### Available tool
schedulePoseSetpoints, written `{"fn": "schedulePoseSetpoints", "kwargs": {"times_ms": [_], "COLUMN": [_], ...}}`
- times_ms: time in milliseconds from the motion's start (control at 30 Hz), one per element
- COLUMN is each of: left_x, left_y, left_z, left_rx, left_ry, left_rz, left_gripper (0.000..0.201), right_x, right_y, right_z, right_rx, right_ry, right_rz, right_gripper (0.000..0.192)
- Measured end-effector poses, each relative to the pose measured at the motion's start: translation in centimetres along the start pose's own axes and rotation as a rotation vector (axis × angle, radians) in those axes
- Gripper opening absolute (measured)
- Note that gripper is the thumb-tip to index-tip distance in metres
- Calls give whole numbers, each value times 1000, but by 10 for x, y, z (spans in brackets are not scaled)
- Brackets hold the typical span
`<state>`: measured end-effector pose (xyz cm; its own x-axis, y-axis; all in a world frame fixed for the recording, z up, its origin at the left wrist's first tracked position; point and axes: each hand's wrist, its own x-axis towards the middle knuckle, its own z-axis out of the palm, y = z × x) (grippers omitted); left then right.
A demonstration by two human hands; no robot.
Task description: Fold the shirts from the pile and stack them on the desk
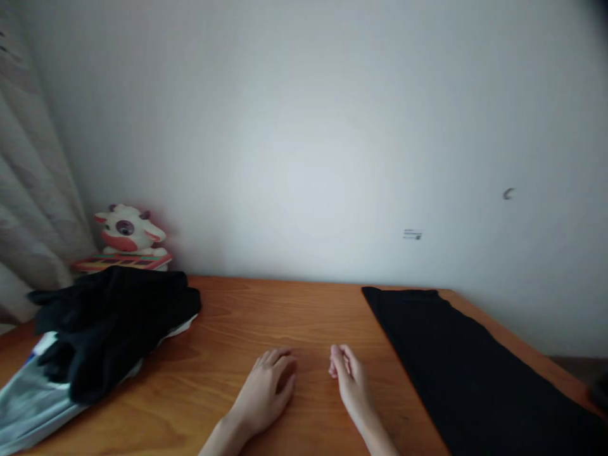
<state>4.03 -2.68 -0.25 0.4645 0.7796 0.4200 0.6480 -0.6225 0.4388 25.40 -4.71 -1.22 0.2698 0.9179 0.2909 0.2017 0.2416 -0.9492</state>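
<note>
Left hand (266,396), right hand (349,380): empty, on wooden table (294,316)

Black cloth (475,373) and forearms run off frame.

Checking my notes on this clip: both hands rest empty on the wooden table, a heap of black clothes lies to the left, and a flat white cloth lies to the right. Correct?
Not quite. In the head view the flat cloth on the right is black, not white. The rest holds: left hand and right hand rest empty on the wooden table, heap of black clothes left.
</note>
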Motion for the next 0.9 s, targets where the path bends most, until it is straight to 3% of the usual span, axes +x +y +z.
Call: {"fn": "schedulePoseSetpoints", "kwargs": {"times_ms": [67,133,233,400,500,667,900], "left_x": [2,5,7,5,5,7,7], "left_y": [-8,-14,-15,-10,-8,-5,-6], "left_z": [-2,-2,-3,-6,-7,-7,-4], "left_rx": [-35,-66,-95,-113,-110,-96,-83], "left_ry": [70,150,218,204,196,168,95], "left_rz": [16,16,17,42,54,72,73], "left_gripper": [27,27,25,22,21,19,22], "right_x": [3,12,30,50,46,38,35], "right_y": [-3,-8,-20,-30,-21,1,11], "right_z": [-9,-30,-83,-184,-221,-244,-256], "right_rx": [-46,-259,-734,-1126,-1270,-1301,-1207], "right_ry": [23,40,85,234,272,198,241], "right_rz": [5,33,131,349,509,618,478], "right_gripper": [46,44,44,39,47,39,23]}}
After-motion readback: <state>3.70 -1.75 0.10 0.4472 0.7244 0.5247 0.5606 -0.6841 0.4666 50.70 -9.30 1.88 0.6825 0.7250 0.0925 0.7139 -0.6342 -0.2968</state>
